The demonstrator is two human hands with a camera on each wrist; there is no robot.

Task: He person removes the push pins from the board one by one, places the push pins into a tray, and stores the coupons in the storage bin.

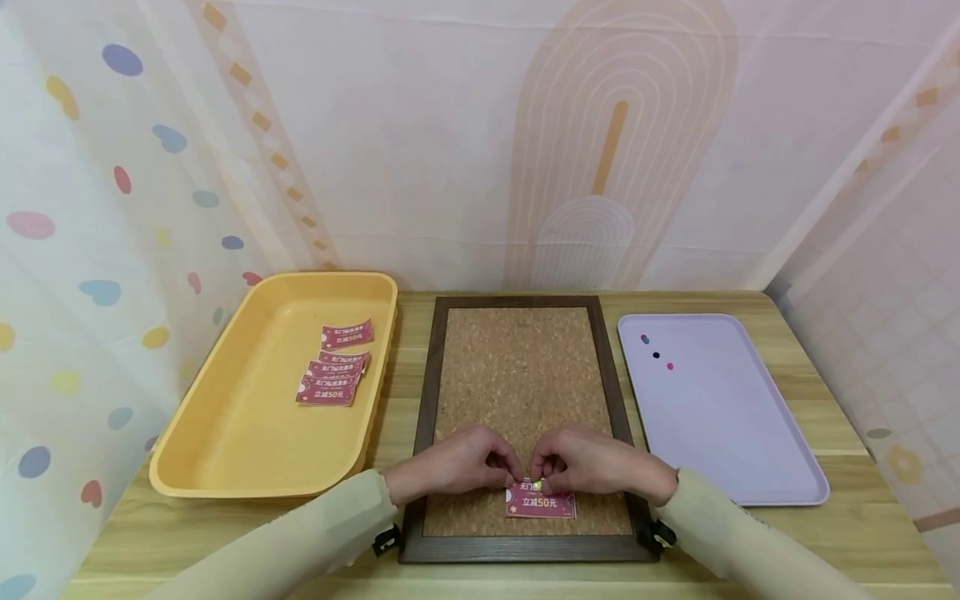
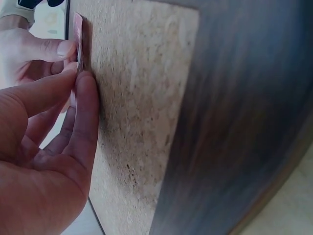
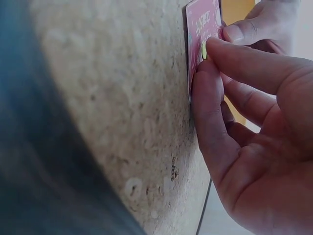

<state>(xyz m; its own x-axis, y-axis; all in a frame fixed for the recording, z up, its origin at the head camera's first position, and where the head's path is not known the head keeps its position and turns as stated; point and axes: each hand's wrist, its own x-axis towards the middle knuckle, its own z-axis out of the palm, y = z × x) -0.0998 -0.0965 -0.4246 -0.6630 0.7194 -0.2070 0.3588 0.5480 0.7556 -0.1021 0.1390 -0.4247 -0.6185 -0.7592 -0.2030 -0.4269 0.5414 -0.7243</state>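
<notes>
A pink coupon [image 1: 540, 506] with white and yellow print lies over the lower part of a cork board [image 1: 525, 375] in a dark wooden frame. At its upper left edge, my left hand [image 1: 467, 461] pinches the paper between thumb and forefinger. From the right, my right hand [image 1: 596, 461] pinches a small yellow-green thumbtack [image 3: 204, 51] over the coupon's upper edge. The tack's point is hidden by the fingers. In the left wrist view the coupon [image 2: 82, 46] shows nearly edge-on, close over the cork.
Left of the board stands a yellow tray [image 1: 225, 417] holding several more pink coupons [image 1: 330, 387]. A lilac tray [image 1: 735, 417] on the right holds a few small coloured tacks [image 1: 670, 366]. A patterned curtain [image 1: 420, 150] hangs behind the wooden table [image 1: 412, 350].
</notes>
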